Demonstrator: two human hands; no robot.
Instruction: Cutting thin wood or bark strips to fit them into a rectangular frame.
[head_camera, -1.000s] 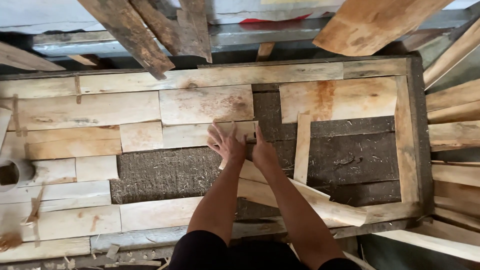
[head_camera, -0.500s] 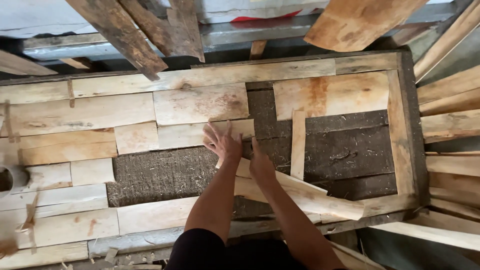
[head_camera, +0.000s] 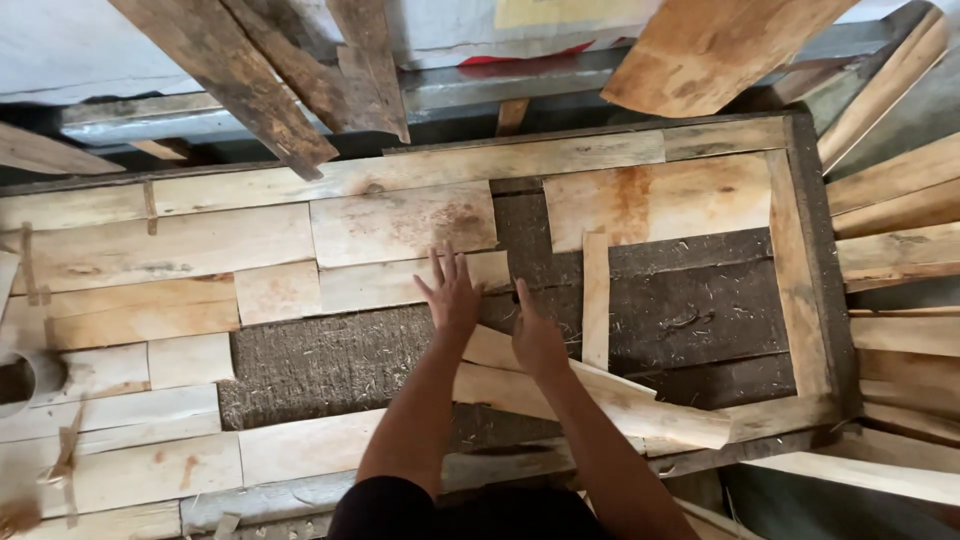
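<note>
Across the table (head_camera: 700, 300), pale wood pieces are laid in rows inside a dark frame (head_camera: 815, 250). Loose slats (head_camera: 600, 395) are pressed flat beneath the right hand (head_camera: 538, 340); the left hand (head_camera: 450, 295) is spread open-fingered on a short plank (head_camera: 400, 283).

Woodworking shop (rough planks (head_camera: 240, 245) everywhere)

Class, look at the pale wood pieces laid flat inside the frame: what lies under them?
A dark fibrous mat shows in the gaps between the wood pieces. How far it runs beneath them is covered. The left hand and right hand hide more.
</note>
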